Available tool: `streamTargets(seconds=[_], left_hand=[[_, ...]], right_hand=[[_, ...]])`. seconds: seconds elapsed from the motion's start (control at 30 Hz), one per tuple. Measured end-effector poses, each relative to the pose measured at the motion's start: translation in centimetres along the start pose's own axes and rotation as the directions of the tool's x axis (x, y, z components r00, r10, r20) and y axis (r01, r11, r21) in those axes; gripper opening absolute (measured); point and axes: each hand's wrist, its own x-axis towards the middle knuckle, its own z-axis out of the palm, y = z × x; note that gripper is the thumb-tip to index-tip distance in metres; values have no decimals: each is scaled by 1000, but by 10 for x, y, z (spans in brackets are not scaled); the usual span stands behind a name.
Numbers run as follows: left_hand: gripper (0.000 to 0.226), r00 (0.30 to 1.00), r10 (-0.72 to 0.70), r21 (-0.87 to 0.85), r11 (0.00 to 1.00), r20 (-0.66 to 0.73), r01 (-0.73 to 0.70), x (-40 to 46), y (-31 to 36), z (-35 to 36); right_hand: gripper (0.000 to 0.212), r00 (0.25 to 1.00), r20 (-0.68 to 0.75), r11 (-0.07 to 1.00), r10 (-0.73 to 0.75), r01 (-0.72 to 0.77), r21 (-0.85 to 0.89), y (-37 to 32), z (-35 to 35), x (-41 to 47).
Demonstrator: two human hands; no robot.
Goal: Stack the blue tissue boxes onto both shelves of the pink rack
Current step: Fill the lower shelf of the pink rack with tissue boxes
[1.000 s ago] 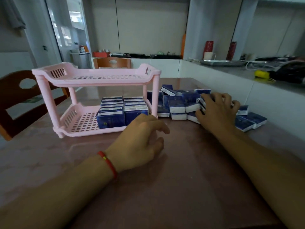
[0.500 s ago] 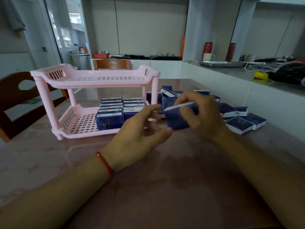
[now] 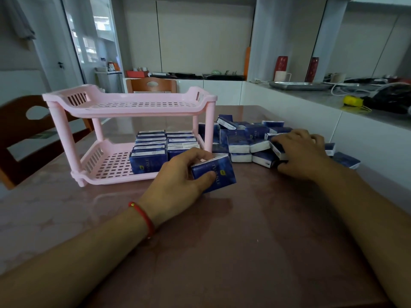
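A pink two-shelf rack stands on the table at the left. Two rows of several blue tissue boxes stand upright on the right part of its lower shelf; the upper shelf holds nothing. My left hand grips one blue tissue box just in front of the rack's right front post. A loose pile of blue tissue boxes lies to the right of the rack. My right hand rests on that pile, fingers curled over a box at its near edge.
The reddish marble table reaches toward me. Wooden chairs stand at the left and behind the rack. A white counter with a metal tray, red vases, cables and a yellow object runs along the right.
The box passed from my right hand to my left hand. My right hand went back right onto the pile. My left hand now holds the box near the rack's right post.
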Motion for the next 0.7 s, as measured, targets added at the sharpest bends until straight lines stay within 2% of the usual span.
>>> streamTargets(seconds=[0.07, 0.13, 0.2, 0.23, 0.27, 0.33, 0.37, 0.4, 0.43, 0.5, 0.57, 0.6, 0.7], left_hand=[[23, 1000, 7, 8, 1000, -8, -7, -1, 2, 0], [21, 999, 21, -4, 1000, -34, -21, -2, 4, -1], [20, 998, 10, -51, 999, -60, -13, -2, 5, -1], [20, 998, 2, -69, 998, -70, -7, -2, 4, -1], [21, 997, -5, -78, 997, -74, 0, -2, 3, -1], [25, 997, -19, -78, 997, -74, 13, -1, 0, -2], [30, 997, -23, -68, 998, -72, 18, -1, -1, -3], [37, 997, -37, -64, 997, -63, 33, 0, 0, -3], [44, 997, -65, -101, 993, -45, 60, 0, 0, -2], [55, 989, -146, -257, 956, 4, 142, 2, 2, -1], [56, 984, -176, -351, 919, 44, 180, 2, 5, -4], [54, 984, -168, -366, 913, 62, 179, 2, 7, -6], [52, 991, -84, -313, 943, 104, 113, 0, 9, -14]], right_hand=[[47, 997, -82, 1000, -3, 1, -23, 1, 0, 1], [32, 973, -226, 998, 55, -52, 18, 2, -9, 2], [24, 916, -387, 982, 108, -36, 188, 1, -25, -3], [20, 891, -437, 937, 120, 44, 347, -3, -34, -7], [18, 886, -453, 834, 104, 171, 525, -10, -43, -12], [20, 928, -369, 509, -48, 341, 791, -31, -58, -23], [21, 941, -299, 383, -156, 337, 860, -44, -61, -28], [21, 937, -228, 324, -265, 310, 894, -56, -60, -33], [19, 918, -178, 323, -354, 299, 898, -68, -55, -37], [17, 896, -177, 396, -408, 348, 850, -85, -44, -40], [21, 907, -242, 458, -345, 388, 800, -95, -36, -40], [24, 911, -270, 452, -311, 392, 801, -97, -35, -41], [37, 906, -322, 447, -274, 417, 791, -102, -30, -41]])
